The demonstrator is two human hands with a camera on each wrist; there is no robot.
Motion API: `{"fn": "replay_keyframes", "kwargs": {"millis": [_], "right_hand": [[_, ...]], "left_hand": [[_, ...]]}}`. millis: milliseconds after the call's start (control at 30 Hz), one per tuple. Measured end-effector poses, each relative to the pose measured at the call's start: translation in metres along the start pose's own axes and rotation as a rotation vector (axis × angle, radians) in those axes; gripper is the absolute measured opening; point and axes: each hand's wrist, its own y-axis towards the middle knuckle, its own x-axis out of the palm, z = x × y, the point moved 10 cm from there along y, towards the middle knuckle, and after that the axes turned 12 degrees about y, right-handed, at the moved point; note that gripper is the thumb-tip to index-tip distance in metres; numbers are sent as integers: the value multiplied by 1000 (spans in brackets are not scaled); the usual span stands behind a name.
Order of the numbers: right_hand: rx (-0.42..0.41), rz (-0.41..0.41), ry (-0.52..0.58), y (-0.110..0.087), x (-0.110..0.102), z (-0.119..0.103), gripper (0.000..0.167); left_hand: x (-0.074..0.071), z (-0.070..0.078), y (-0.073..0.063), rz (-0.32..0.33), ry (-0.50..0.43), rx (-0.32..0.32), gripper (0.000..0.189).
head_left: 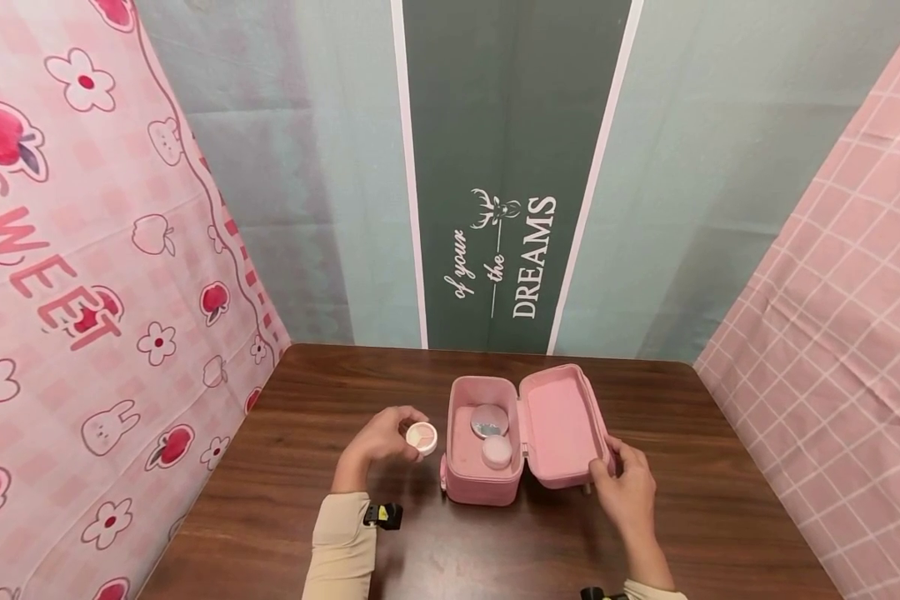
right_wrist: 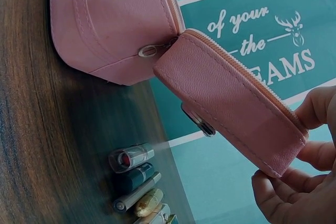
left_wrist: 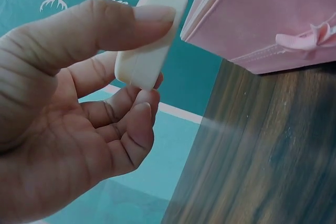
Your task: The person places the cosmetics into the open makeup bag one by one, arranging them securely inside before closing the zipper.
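Observation:
My left hand point(head_left: 381, 437) pinches a small round white makeup compact point(head_left: 422, 438) just left of the pink cosmetic case point(head_left: 483, 490). Its pan of pale, divided colours faces up in the head view; the left wrist view has the thumb flat across it, seen side-on. On the right, my right hand point(head_left: 630, 487) grips the outer edge of the case's zippered lid point(head_left: 562, 425), thumb on one side and fingers on the other. The lid is folded back. Inside the case lie a round shiny-topped compact point(head_left: 488, 421) and a small pale pink round container point(head_left: 497, 452).
Beyond the lid, a row of cosmetics stands on the wooden table point(head_left: 330, 383), including a clear-capped lipstick point(right_wrist: 131, 158), a dark tube point(right_wrist: 134, 178) and a gold item point(right_wrist: 149, 202). The lid hides them in the head view. Printed cloths hang around the table.

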Motion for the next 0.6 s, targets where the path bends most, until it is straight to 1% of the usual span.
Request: {"fn": "replay_keyframes", "kwargs": {"millis": [133,267,433,600], "right_hand": [[0,0,10,0,0,1,38],[3,-2,9,0,0,1,38],[13,-9,8,0,1,2,38],[24,-9,20,0,1,2,38]], "left_hand": [[4,5,4,-20,-13,17,49],[5,14,9,-17,-34,46,51],[7,20,16,-17,-56,44,56],[12,27,22,-34,-30,45,48]]}}
